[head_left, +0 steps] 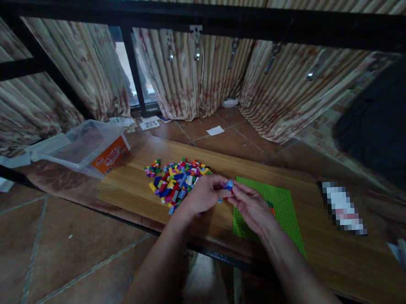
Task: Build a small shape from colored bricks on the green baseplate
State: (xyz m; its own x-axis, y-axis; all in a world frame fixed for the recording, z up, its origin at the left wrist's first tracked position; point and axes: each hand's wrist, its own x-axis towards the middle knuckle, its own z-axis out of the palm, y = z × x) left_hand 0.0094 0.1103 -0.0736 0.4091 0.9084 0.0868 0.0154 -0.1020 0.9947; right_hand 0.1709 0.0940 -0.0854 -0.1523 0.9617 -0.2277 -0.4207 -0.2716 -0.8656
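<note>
Small toy bricks (229, 185), blue with some red, are pinched between my two hands above the wooden table. My left hand (205, 193) closes on them from the left, beside the heap of loose bricks. From the right, my right hand (252, 204) grips them with its fingertips, over the green baseplate (285, 206). A few orange and green bricks (271, 207) show on the baseplate, partly hidden by my right hand. The multicoloured brick pile (177, 179) spreads over the table to the left of my hands.
A clear plastic bin (85, 145) with an orange label stands at the table's left end. A pixelated flat object (344, 207) lies on the wooden table (314, 237) at right. Papers (215, 130) lie on the tiled floor behind, near the curtains.
</note>
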